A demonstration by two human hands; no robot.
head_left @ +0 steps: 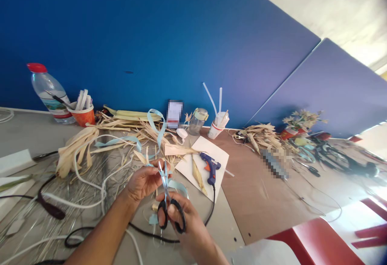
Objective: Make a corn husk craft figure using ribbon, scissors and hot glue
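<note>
Right hand [187,224] low over the table's near edge, thumb and fingers hooked shut through the black loops of the scissors [169,208], blades pointing up along the light blue ribbon [157,130]. Left hand [145,182] just above pinches that ribbon between thumb and fingertips. Along the blue partition [151,35]: red-capped water bottle [48,92], orange paper cup [82,116] holding white strips, small glass jar [198,122] with contents unclear, white paper cup [214,131] holding glue sticks [220,96].

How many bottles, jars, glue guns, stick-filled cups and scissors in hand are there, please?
Bottle: 1
Jar: 1
Glue gun: 1
Cups: 2, the orange cup and the white cup
Held scissors, in the right hand: 1
Total: 6
</note>
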